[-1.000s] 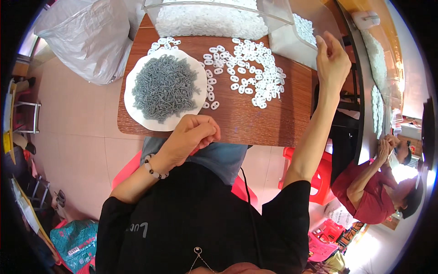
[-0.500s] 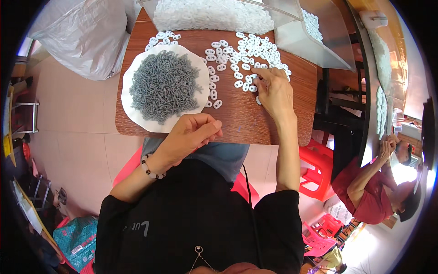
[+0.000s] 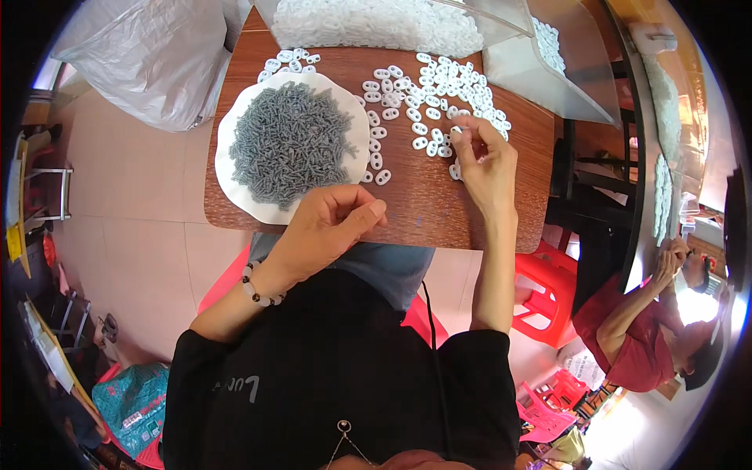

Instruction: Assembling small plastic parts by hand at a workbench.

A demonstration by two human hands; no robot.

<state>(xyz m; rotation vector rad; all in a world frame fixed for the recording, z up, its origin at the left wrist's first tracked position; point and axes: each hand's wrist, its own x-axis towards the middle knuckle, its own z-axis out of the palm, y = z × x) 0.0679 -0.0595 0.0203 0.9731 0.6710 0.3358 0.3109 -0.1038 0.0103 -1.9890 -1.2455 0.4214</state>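
My left hand [image 3: 325,223] rests at the near edge of the wooden table [image 3: 427,207], fingers curled loosely, just below a white plate [image 3: 235,168] heaped with small grey pieces [image 3: 290,141]. Whether it holds anything I cannot tell. My right hand [image 3: 484,160] lies on the table with its fingertips pinching a small white ring piece at the edge of a scatter of white ring pieces [image 3: 435,94].
A clear bin [image 3: 376,19] full of white pieces stands at the table's far edge, with another clear tray [image 3: 548,55] to its right. A large plastic bag [image 3: 149,55] sits on the floor at left. Red stools [image 3: 548,290] and another seated person [image 3: 650,321] are at right.
My right hand came down from the clear tray at the far right to the scattered white pieces and closed its fingertips on one. The left hand has barely moved.
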